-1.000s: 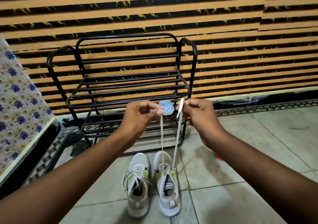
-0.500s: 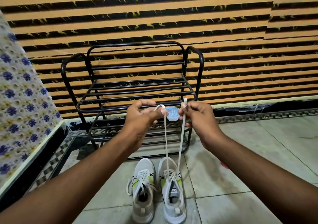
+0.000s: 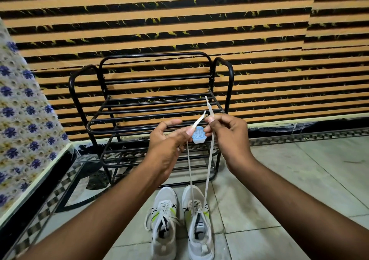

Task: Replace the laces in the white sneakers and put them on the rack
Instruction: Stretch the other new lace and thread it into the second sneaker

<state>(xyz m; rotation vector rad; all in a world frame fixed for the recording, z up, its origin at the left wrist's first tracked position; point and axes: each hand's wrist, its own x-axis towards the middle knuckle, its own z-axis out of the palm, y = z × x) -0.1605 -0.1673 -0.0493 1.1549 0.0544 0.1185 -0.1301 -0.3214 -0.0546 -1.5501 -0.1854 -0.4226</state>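
- Left hand [image 3: 166, 140] is raised in front of the rack [image 3: 151, 108], pinching one end of a flat white lace [image 3: 189, 166] between thumb and fingertips; the stiff tip sticks up past the fingers.
- Right hand [image 3: 229, 138] pinches the other end of the same lace, whose tip stands upright above the knuckles.
- Between the two hands sits a small pale-blue plastic piece [image 3: 198, 137], roughly hexagonal with a raised white pattern (no writing can be read on it); which hand holds it I cannot tell.
- Both strands of the lace run down, taut and nearly parallel, to the right sneaker [image 3: 199, 225], where they enter the top eyelets.
- The right sneaker is white knit mesh with neon-yellow and black accents; a small dark label on the insole carries letters too small to read.
- The left sneaker [image 3: 164, 223] stands just beside it on the floor [image 3: 279, 190], same make, its lace loose and looping out to the side.
- Both sneakers stand on pale, smooth floor tiles, toes pointing at the rack's foot.
- The rack is black round metal tubing with barred shelves, standing against the wall [image 3: 179, 20].
- The wall is clad in horizontal orange and black marbled stripes.
- At the left edge of the floor is a fabric-covered surface [image 3: 22, 120] with blue flowers.
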